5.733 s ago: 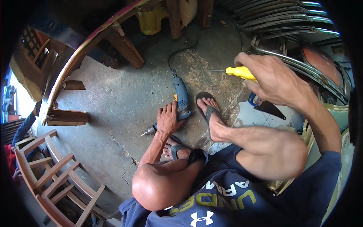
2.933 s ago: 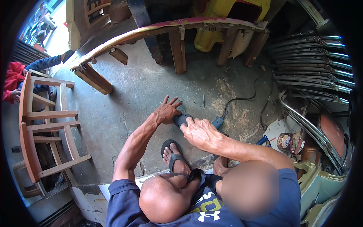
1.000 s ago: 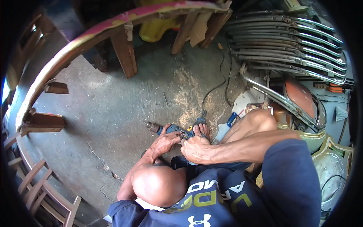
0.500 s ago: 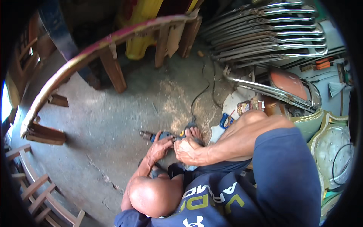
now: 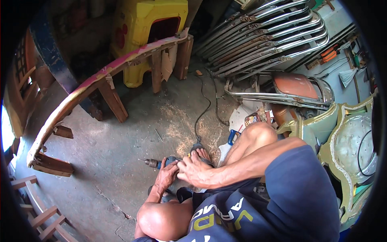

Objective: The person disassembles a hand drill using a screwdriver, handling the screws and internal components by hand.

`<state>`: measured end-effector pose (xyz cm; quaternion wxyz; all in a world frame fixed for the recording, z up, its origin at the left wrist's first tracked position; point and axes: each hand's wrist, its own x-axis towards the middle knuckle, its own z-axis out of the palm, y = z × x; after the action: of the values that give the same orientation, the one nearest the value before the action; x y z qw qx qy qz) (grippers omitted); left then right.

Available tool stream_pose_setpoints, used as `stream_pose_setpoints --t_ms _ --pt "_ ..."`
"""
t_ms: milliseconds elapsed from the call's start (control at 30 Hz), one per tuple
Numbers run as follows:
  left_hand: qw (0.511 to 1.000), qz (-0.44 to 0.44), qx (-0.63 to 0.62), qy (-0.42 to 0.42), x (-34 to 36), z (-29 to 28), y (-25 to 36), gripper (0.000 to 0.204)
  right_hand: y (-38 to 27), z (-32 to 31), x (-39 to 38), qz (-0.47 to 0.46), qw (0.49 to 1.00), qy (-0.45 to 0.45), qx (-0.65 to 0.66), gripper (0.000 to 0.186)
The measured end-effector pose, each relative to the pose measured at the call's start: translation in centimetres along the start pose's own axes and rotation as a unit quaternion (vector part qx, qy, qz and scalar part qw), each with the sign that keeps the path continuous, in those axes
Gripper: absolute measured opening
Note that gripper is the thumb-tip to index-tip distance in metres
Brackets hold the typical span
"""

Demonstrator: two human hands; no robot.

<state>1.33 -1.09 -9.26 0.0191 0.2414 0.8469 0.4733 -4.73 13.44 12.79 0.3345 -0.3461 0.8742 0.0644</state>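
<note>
A blue and black power drill (image 5: 164, 162) lies sideways low over the concrete floor, its metal chuck toward the left. Out of the chuck sticks a thin drill bit (image 5: 142, 160). My left hand (image 5: 166, 176) is closed around the drill's body behind the chuck. Against its rear part my right hand (image 5: 195, 170) is curled, hiding most of the handle. A dark power cord (image 5: 207, 105) runs from beside my bare foot (image 5: 203, 153) up across the floor. My bent knees flank both arms.
A curved wooden frame (image 5: 105, 71) on short legs arcs across the left. Stacked metal chair frames (image 5: 266, 38) stand at upper right, near a blue-handled saw (image 5: 232, 137). Sawdust (image 5: 177, 125) covers the middle floor. Padded green-gold furniture (image 5: 354, 147) sits right, wooden slats (image 5: 42, 215) lower left.
My view has tilted, so the surroundings sit lower in the picture. The drill's front has dipped slightly, and its bit now shows. My right hand's fingers have shifted on the drill; my left still holds it.
</note>
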Motion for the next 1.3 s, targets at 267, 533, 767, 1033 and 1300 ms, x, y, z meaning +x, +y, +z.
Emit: stream_pose_setpoints --t_ms 267,533,767,1033,1300 --pt "1.000 0.007 0.015 -0.009 -0.1 -0.3 -0.4 0.024 2.6 -3.5 2.2 0.070 0.963 -0.199 0.166 0.063" --pt "0.999 0.007 0.027 -0.025 -0.3 -0.8 -0.7 0.027 2.0 -1.8 -0.4 -0.046 0.995 -0.034 0.083 0.035" --pt "0.997 0.012 0.057 -0.042 0.3 -0.2 0.2 0.027 2.4 1.9 -0.3 0.028 0.999 -0.026 0.011 0.054" --pt "0.993 -0.051 0.029 -0.106 1.5 -1.1 1.5 0.039 3.8 -4.3 1.6 -0.082 0.976 -0.181 0.093 0.057" --pt "0.999 -0.018 0.036 -0.027 0.6 -0.1 1.4 0.028 5.7 -1.2 0.0 -0.354 0.924 0.008 -0.147 0.026"
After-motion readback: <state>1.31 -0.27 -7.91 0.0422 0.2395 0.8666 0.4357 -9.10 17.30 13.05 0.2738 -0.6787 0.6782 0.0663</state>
